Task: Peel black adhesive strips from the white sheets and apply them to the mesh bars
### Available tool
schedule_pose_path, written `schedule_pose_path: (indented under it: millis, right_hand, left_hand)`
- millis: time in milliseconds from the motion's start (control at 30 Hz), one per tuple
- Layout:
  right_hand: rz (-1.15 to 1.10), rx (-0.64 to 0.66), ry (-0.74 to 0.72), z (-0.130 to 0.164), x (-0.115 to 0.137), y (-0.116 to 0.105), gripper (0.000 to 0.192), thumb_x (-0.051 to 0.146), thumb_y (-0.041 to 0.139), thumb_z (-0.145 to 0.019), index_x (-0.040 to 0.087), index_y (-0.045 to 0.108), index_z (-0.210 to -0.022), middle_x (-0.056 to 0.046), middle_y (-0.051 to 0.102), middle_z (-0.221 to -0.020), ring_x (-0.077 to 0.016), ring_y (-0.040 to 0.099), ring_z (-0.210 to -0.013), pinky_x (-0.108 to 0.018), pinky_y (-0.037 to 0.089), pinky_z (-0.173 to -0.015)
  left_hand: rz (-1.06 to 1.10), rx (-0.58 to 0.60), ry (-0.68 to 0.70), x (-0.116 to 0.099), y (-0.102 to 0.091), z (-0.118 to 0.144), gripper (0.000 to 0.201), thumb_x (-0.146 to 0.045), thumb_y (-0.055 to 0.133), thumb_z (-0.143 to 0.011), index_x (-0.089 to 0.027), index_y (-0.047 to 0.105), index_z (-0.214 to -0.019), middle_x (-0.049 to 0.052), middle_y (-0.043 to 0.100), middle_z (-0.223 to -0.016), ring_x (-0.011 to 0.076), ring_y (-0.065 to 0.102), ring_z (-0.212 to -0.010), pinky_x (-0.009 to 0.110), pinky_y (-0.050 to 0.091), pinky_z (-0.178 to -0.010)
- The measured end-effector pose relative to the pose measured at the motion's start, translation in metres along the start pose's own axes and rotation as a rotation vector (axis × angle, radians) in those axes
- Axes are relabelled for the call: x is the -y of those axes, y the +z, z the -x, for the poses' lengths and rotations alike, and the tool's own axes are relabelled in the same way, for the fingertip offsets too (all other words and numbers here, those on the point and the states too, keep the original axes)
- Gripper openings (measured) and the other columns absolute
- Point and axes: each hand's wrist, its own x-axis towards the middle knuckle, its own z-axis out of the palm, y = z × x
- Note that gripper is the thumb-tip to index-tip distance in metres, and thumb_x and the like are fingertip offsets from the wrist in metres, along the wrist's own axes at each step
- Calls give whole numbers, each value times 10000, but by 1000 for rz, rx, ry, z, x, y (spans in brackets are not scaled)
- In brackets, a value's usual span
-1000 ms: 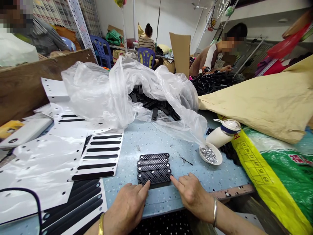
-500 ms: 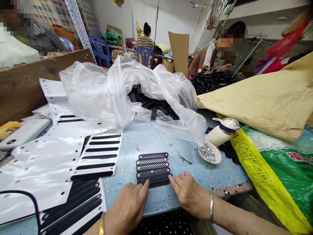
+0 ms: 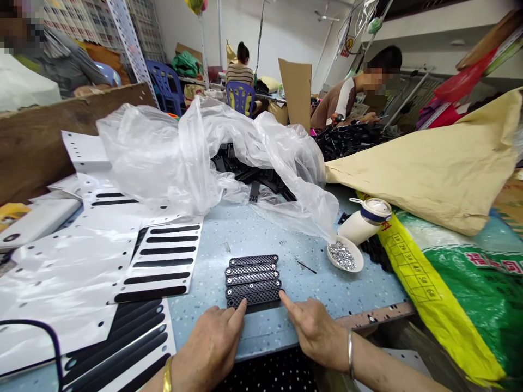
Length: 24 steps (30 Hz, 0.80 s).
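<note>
Several black plastic strips with a crosshatched surface (image 3: 252, 280) lie side by side in a stack-like row on the blue speckled table (image 3: 212, 234); small silver studs show on them. My left hand (image 3: 214, 335) rests at their near edge, a stretched finger touching the nearest strip left of its middle. At that strip's right end is the extended index finger of my right hand (image 3: 312, 326), whose other fingers curl underneath. Neither hand is wrapped round anything. A thin dark tool-like piece (image 3: 306, 266) and a white bowl of small silver studs (image 3: 345, 256) lie to the right.
Behind the strips, a clear plastic bag (image 3: 192, 163) holds more black parts (image 3: 254, 190). White sheets with black strips (image 3: 161, 256) cover the left side. A white bottle (image 3: 363, 223), brown paper (image 3: 429, 169) and yellow-green sack (image 3: 441, 277) lie right. Other people sit beyond.
The view has shifted slightly, so everything sits a little farther left. Both hands keep their places against the strips, which have not visibly moved on the table.
</note>
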Motion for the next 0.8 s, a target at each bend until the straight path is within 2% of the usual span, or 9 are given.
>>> schedule_pose_path:
  millis: [133,233,300,400,500,600,800]
  right_hand:
    - [-219,-110,134,-10,0,-1,421,162,352,-953,25,514,-1316,-129,727,-774,-222,678,-643,-333,520,-592]
    - [-462,-250,301,-18,-2,1,327,214,468,-912,120,689,-1133,-117,759,-858,-207,715,-702,-295,550,-646]
    - [-592,-302,424,-24,-3,3,265,241,533,-862,160,759,-973,-93,764,-807,-207,717,-695,-281,554,-644]
    - [-785,-310,652,-33,-3,6,184,284,633,-759,176,778,-791,-48,709,-601,-186,666,-548,-256,521,-521]
    - [-914,-291,811,-38,-4,9,166,311,696,-682,162,754,-726,-2,614,-480,-135,560,-392,-220,434,-379]
    - [-979,-262,853,-39,-7,9,223,353,710,-668,140,731,-728,22,564,-438,-111,508,-334,-201,393,-325]
    - [-1064,-227,872,-40,-10,6,307,398,729,-667,118,738,-793,21,575,-442,-89,502,-322,-183,384,-331]
  left_hand:
    - [-6,-4,-3,-1,-1,-2,525,11,360,-839,-70,323,-1357,118,678,-862,254,616,-667,427,555,-587]
    - [-8,-35,-2,-1,-2,-3,505,0,356,-853,-72,334,-1353,110,678,-835,244,611,-639,412,548,-563]
    - [4,-62,-2,-1,-2,-2,490,-11,356,-864,-75,344,-1350,105,678,-822,238,608,-628,405,544,-559]
    - [29,-76,-10,-1,-3,-2,475,-19,359,-872,-85,363,-1342,95,677,-807,233,607,-622,404,542,-561]
    - [55,-87,-10,-1,-2,-2,478,-17,362,-869,-88,365,-1342,91,678,-811,235,611,-629,413,543,-567]
    - [81,-86,-10,0,0,-2,491,-9,367,-862,-84,358,-1347,93,678,-830,238,617,-645,417,543,-575]
    - [84,-84,-11,1,1,-2,492,-4,363,-855,-79,361,-1342,91,672,-817,233,608,-630,409,538,-563]
